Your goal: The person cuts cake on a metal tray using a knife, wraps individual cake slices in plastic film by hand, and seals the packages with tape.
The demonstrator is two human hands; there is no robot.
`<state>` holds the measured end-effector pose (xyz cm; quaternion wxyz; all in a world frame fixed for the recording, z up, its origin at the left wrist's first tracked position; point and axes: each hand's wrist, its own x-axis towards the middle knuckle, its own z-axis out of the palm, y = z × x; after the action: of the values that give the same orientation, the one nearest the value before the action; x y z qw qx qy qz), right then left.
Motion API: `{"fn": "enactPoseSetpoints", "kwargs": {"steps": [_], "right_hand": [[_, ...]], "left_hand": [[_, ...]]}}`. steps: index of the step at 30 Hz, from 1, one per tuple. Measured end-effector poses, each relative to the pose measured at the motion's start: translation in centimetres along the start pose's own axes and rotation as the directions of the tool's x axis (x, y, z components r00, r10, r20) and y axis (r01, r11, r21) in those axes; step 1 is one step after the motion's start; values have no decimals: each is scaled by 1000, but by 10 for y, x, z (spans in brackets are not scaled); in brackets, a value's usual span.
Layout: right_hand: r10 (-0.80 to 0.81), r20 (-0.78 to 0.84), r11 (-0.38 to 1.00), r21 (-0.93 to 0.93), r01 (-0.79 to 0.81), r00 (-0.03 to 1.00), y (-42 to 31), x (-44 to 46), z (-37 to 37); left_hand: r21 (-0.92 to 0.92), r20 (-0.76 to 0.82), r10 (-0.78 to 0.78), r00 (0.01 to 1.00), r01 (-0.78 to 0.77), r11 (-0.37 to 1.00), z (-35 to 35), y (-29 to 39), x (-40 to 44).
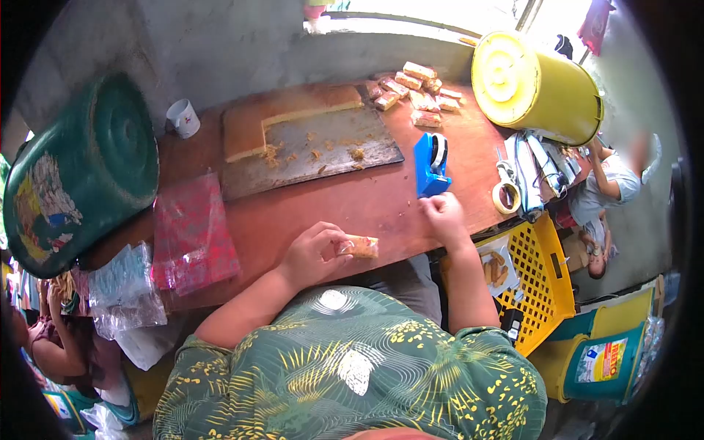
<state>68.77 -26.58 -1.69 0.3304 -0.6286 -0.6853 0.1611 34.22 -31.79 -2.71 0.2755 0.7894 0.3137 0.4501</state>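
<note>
A plastic-wrapped piece of cake (361,247) lies by the table's near edge, gripped at its left end by the fingers of my left hand (315,253). My right hand (444,218) is closed at the near end of a blue tape dispenser (431,165); whatever its fingers hold is hidden. Farther back, a large cake slab (246,126), partly cut away, rests on a dark tray (330,150) with crumbs scattered on it. Several more wrapped cake pieces (419,71) are piled near the wall.
Red-patterned plastic bags (194,227) and clear bags (125,286) lie at left, beside a green drum (110,161) and white mug (183,118). At right are a yellow bucket (535,88), a tape roll (506,196) and a yellow crate (546,286). Other people are at both sides.
</note>
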Motion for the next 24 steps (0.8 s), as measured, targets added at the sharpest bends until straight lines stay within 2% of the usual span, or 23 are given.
{"fn": "enactPoseSetpoints", "kwargs": {"steps": [2,3,4,5,7,8,9,11,13,14,15,16,17,18,19,21,22,23,24], "right_hand": [[-141,277,970,231,76,950,-70,-7,8],[-201,423,969,218,116,884,-102,-12,12],[-270,513,938,332,101,815,-132,-23,16],[-331,562,934,308,180,758,-150,-28,24],[-371,535,926,277,257,759,-177,-36,29],[-359,534,933,182,311,766,-171,-32,37],[-350,527,928,84,362,775,-164,-26,41],[-143,630,987,31,159,763,-156,-18,37],[28,690,1000,-26,-13,723,-140,-14,36],[34,636,999,-54,0,771,-128,-15,36],[-177,557,984,80,160,811,-117,-17,41],[-378,447,926,195,325,811,-105,-20,47],[-559,311,826,287,485,768,-101,-22,50],[-426,521,903,295,313,740,-115,-28,41],[-303,670,953,192,236,678,-126,-26,39],[-292,692,955,177,237,661,-131,-5,20],[-294,644,936,44,350,706,-97,24,14],[-437,379,874,-33,484,816,-105,47,-4],[-544,34,817,-208,538,839,-113,70,-22]], "left_hand": [[53,-14,78,997,-77,996,2,-2,0],[95,-18,112,994,-110,989,3,-5,-1],[141,-23,143,990,-138,980,4,-6,-3],[168,-35,161,986,-153,974,2,-4,-4],[231,-56,203,978,-185,955,-2,0,-6],[318,-51,247,968,-219,922,6,-16,-13],[271,-56,198,979,-176,946,3,-11,-13],[167,-62,104,993,-92,982,-5,-2,-13],[151,-46,87,995,-79,985,-9,1,-14],[115,-57,89,994,-82,990,-9,-1,-13],[80,-69,96,993,-90,993,-10,-3,-12],[33,-67,51,996,-48,998,-11,-3,-12],[-14,-62,7,998,-8,1000,-12,0,-13],[-63,-54,-37,998,34,997,-14,2,-12],[-53,-51,-14,999,11,999,-16,2,-9],[-28,-38,37,999,-38,999,-26,-3,2],[41,-74,39,997,-36,999,-33,-9,8],[110,-110,41,993,-29,994,-41,-18,14],[179,-146,47,988,-20,984,-49,-26,20]]}}
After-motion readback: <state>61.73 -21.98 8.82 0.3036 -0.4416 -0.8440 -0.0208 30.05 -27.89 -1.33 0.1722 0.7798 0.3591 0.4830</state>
